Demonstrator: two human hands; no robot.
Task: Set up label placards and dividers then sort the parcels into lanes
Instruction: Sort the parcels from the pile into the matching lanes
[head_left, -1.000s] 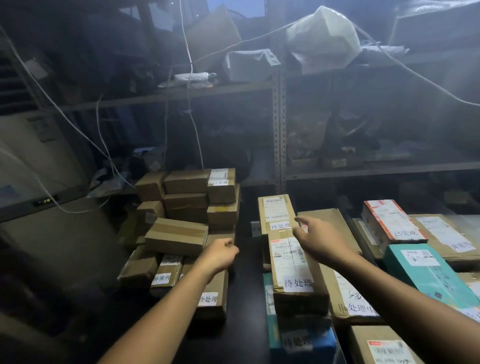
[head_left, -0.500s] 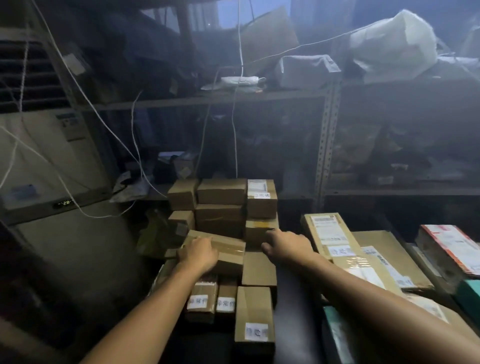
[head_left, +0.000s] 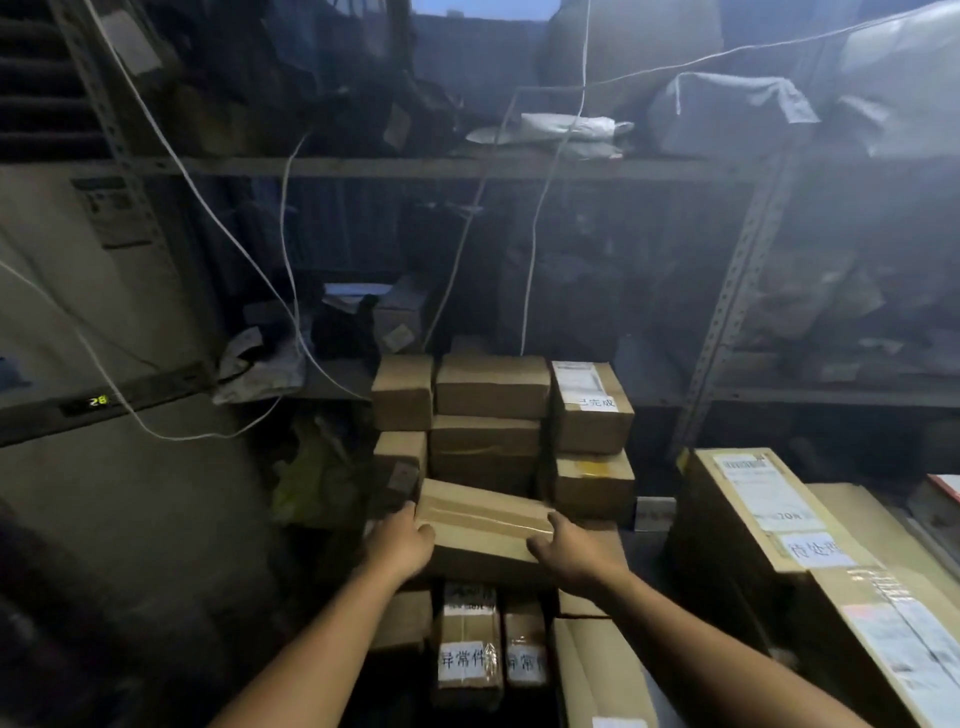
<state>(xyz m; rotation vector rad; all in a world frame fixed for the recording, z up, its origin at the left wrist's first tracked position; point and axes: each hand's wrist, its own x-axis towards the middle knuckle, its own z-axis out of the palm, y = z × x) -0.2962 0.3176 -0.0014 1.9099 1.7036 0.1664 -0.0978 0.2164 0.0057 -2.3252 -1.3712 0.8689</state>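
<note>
Left hand (head_left: 402, 540) | fingers curled on the tilted parcel's (head_left: 485, 525) left end | right hand (head_left: 569, 548) | clasps its right end, a two-sided hold apparently for lifting | parcel lies atop labelled boxes (head_left: 467, 652), before the stack (head_left: 491, 415) | dim view, fingertips unclear.

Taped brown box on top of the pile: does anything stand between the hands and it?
Nothing visible does. The left hand grips the taped brown box at its left end, the right hand at its right end. It lies tilted on lower parcels, stacked boxes close behind.
</note>
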